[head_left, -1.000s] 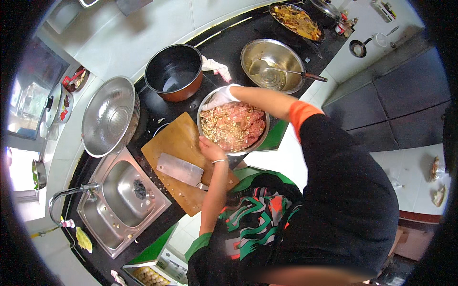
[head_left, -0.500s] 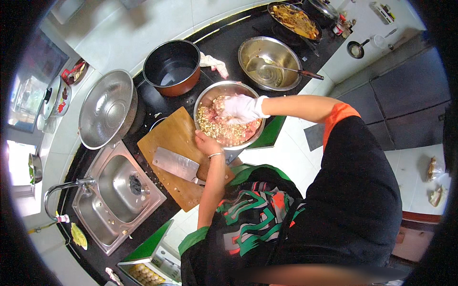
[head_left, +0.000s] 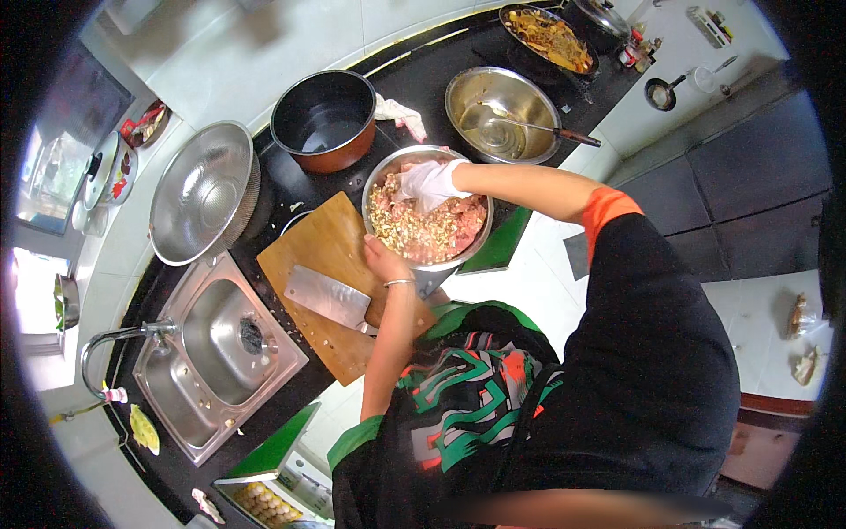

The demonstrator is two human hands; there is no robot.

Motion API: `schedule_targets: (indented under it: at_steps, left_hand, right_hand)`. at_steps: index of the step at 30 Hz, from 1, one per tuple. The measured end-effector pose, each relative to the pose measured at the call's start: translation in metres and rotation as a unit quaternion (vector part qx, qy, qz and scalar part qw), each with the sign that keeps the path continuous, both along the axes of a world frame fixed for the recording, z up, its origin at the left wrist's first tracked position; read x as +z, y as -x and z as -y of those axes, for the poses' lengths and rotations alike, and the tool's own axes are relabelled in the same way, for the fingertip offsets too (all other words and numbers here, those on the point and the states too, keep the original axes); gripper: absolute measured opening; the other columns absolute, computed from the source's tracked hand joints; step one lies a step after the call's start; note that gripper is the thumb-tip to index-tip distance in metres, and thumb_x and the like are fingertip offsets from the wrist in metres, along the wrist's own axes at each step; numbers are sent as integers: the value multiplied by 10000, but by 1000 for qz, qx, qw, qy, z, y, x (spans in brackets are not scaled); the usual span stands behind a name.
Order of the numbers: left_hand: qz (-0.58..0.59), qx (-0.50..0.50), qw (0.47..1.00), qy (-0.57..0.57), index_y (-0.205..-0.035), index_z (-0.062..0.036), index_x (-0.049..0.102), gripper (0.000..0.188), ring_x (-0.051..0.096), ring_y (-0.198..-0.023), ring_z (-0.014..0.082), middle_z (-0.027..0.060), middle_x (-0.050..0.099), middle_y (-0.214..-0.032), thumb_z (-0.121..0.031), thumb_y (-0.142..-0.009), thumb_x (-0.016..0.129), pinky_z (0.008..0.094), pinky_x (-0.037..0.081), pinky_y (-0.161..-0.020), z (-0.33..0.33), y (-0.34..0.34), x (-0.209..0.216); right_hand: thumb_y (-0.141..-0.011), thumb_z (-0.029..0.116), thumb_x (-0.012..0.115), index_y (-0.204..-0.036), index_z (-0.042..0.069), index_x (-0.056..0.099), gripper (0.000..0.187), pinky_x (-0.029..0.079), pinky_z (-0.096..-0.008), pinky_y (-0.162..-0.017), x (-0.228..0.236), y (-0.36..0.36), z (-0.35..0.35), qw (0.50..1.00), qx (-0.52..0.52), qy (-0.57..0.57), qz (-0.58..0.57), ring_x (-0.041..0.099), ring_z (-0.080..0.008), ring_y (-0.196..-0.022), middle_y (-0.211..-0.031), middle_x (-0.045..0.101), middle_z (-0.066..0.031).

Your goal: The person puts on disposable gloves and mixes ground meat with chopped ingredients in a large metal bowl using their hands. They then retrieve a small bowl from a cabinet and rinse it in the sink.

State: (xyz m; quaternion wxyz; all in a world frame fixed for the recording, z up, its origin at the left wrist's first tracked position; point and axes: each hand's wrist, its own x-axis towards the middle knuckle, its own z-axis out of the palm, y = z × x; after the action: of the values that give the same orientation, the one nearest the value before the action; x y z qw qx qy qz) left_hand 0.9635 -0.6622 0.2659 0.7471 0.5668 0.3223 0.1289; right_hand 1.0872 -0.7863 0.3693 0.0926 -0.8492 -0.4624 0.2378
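A steel bowl point(head_left: 484, 240) holds pink minced meat point(head_left: 467, 222) with chopped pale bits point(head_left: 397, 227) scattered over its left and near side. My right hand point(head_left: 429, 183), in a thin white glove, is pushed into the meat at the far side of the bowl; its fingertips are buried and hidden. With my left hand point(head_left: 385, 259), bare and with a bracelet at the wrist, I grip the bowl's near left rim. Under my left forearm lies a wooden cutting board point(head_left: 330, 234), carrying a cleaver point(head_left: 326, 298) and a few crumbs.
A steel double sink point(head_left: 211, 322) with a tap point(head_left: 110, 335) is at left. Beyond it leans a large strainer point(head_left: 198, 194). Behind the bowl stand a brown pot point(head_left: 326, 145), a cloth point(head_left: 401, 116), a steel basin holding a ladle point(head_left: 502, 123), and a pan of cooked food point(head_left: 551, 40).
My gloved right hand has shifted toward the far side of the bowl. More pink meat shows at the right, with fewer pale bits on top there. My left hand stays at the rim.
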Motion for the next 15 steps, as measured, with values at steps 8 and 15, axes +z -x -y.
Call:
schedule_targets:
  at_steps: [8,15]
  left_hand:
    - [39,23,991,123,-1019,110,517,451,501,-873,179,128,566,-992,-308,-919,380,298,396,-790,2,-8,-19]
    - [18,59,993,103,-1014,101,524,433,523,-844,185,121,573,-993,-299,-915,388,301,419,-770,-1,-4,-4]
  right_hand:
    - [-565,257,692,-899,129,633,363,439,-421,-708,-43,52,-38,974,-4,114,193,577,-301,-839,-875,600,-119]
    - [-563,259,693,-842,129,632,313,442,-426,-675,17,38,-12,983,43,70,165,581,-293,-808,-860,600,-110]
